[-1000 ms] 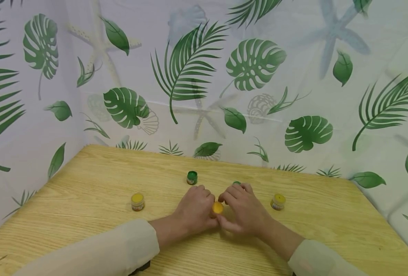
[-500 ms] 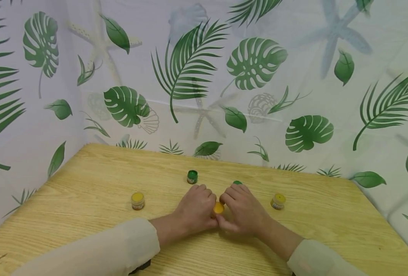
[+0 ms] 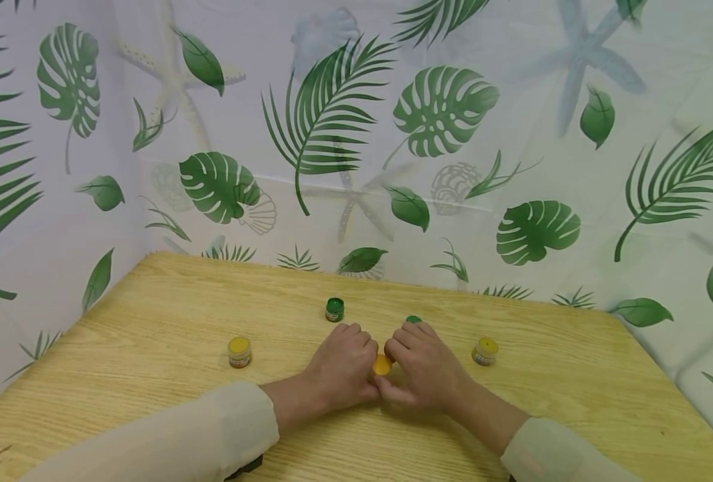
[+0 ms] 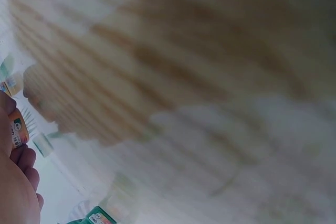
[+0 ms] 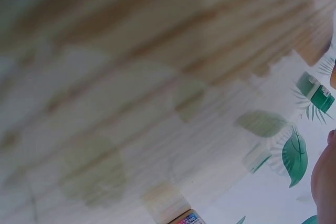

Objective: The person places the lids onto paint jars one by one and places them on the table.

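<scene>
A small yellow-lidded jar (image 3: pixel 381 365) stands on the wooden table (image 3: pixel 151 314) near the middle. My left hand (image 3: pixel 343 361) and my right hand (image 3: pixel 424 363) meet over it, fingers curled round it from both sides, so only part of its lid shows. In the left wrist view the jar's orange label (image 4: pixel 17 129) shows at the left edge, against my fingers (image 4: pixel 21 182). The right wrist view is mostly blurred table, with my right hand (image 5: pixel 325 177) at the right edge.
A yellow jar (image 3: pixel 239 351) stands to the left and another yellow jar (image 3: pixel 485 351) to the right. A green jar (image 3: pixel 335 309) sits behind the left hand, and a second green jar (image 3: pixel 414 319) peeks out behind the right fingers. A leaf-print curtain (image 3: pixel 440 134) surrounds the table.
Both hands stay on the yellow jar. The fingers have drawn a little closer together and cover more of its lid.
</scene>
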The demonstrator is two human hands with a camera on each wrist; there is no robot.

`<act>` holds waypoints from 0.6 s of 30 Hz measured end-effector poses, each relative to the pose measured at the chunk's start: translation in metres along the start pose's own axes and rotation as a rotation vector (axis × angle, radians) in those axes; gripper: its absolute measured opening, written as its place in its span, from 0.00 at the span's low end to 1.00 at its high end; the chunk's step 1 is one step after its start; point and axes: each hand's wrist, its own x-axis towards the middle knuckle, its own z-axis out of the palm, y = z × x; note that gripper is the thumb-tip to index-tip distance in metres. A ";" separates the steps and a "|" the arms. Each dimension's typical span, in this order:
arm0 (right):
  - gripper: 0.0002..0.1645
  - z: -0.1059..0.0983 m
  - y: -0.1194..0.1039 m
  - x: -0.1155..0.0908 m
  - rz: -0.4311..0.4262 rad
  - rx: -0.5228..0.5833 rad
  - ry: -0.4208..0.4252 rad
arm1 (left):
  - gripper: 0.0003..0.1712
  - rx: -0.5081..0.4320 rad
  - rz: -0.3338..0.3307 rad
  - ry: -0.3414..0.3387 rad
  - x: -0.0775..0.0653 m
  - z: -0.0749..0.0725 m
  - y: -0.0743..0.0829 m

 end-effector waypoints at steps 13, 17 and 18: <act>0.32 0.000 -0.001 -0.001 0.011 -0.021 -0.004 | 0.23 0.021 0.016 -0.035 0.001 -0.002 0.004; 0.28 -0.001 -0.003 0.001 0.045 -0.031 -0.029 | 0.23 0.016 -0.008 -0.040 0.000 0.000 0.002; 0.26 -0.002 -0.004 0.002 0.050 -0.028 -0.042 | 0.23 0.010 -0.014 -0.038 0.000 0.000 0.002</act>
